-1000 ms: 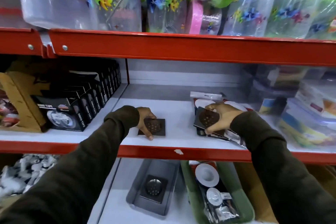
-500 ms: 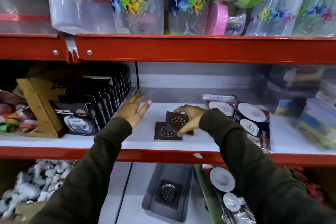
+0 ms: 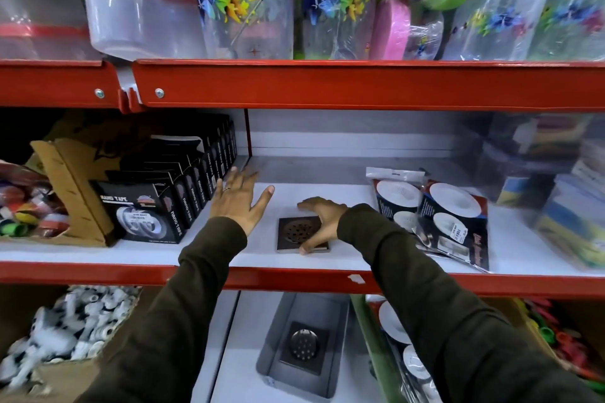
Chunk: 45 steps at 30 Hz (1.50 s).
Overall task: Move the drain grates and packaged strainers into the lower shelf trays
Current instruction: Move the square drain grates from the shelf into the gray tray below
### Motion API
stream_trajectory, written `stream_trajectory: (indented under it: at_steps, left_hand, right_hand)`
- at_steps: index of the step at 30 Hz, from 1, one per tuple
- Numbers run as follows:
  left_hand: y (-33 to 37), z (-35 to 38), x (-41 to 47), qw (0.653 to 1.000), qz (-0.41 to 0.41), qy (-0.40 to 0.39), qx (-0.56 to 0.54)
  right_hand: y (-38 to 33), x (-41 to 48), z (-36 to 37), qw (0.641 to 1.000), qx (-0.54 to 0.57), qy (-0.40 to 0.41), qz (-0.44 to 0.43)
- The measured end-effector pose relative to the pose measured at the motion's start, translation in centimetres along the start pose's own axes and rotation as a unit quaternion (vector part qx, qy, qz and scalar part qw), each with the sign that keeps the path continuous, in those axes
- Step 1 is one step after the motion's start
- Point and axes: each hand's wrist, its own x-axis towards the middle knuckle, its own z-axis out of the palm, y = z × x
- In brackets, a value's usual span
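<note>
Dark square drain grates lie stacked near the front of the middle shelf. My right hand rests over their right side, thumb at the front edge and fingers curled at the back, gripping the stack. My left hand hovers open with spread fingers just left of the grates, holding nothing. Packaged strainers with white discs lean on the shelf to the right. On the lower shelf a grey tray holds one drain grate, and a green tray beside it holds packaged strainers.
Black tape boxes stand in rows at the left in a cardboard display. Clear plastic containers fill the shelf's right end. A red shelf rail runs along the front. A box of white fittings sits lower left.
My right hand carried a grate left and laid it on the other grate, and now grips the stack. My left hand let go of its grate and lifted away, open.
</note>
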Motion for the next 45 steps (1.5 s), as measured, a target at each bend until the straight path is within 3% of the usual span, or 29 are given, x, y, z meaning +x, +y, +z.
stream_trajectory:
  at_steps: [5,10,12,14,16,20,24,27,30,32,41,45]
  left_hand:
    - [4.4,1.0,0.0,0.999,0.014,0.025,-0.029]
    - [14.5,3.1,0.0,0.997,0.046,0.015,-0.065]
    - [19.0,4.3,-0.1,0.997,0.06,-0.025,-0.053]
    - [22.9,5.7,-0.3,0.995,0.061,-0.071,-0.025]
    - [25.7,7.1,-0.5,0.991,0.044,-0.123,-0.009]
    - [28.3,8.9,-0.9,0.986,0.012,-0.168,-0.01]
    - [28.1,8.0,-1.2,0.991,-0.041,-0.113,-0.05]
    - [26.9,7.7,-2.4,0.99,-0.112,-0.069,-0.049]
    - [26.4,8.2,-3.6,0.982,-0.152,-0.113,-0.015]
    - [26.3,8.8,-4.1,0.978,-0.155,-0.134,-0.024]
    - [27.8,7.7,-5.8,0.972,-0.136,-0.146,-0.125]
    - [29.8,8.0,-7.2,0.977,-0.127,-0.127,-0.114]
  right_hand:
    - [3.9,-3.3,-2.5,0.988,0.016,0.153,0.03]
    - [11.0,-8.1,-3.8,0.934,0.04,0.28,0.22]
    - [13.7,-10.2,-3.9,0.899,0.052,0.286,0.329]
    - [16.1,-12.1,-3.7,0.87,0.073,0.235,0.426]
    - [17.8,-13.4,-3.2,0.864,0.089,0.185,0.459]
    - [18.6,-14.6,-2.7,0.881,0.092,0.193,0.423]
    - [18.3,-14.9,-3.5,0.883,0.226,0.316,0.264]
    - [17.6,-13.8,-4.4,0.9,0.254,0.311,0.17]
    - [17.5,-12.2,-3.8,0.936,0.176,0.236,0.195]
    - [17.6,-11.8,-2.8,0.941,0.14,0.208,0.226]
    - [20.8,-15.1,-2.0,0.938,0.168,0.223,0.204]
    - [22.5,-17.4,-1.9,0.946,0.134,0.199,0.218]
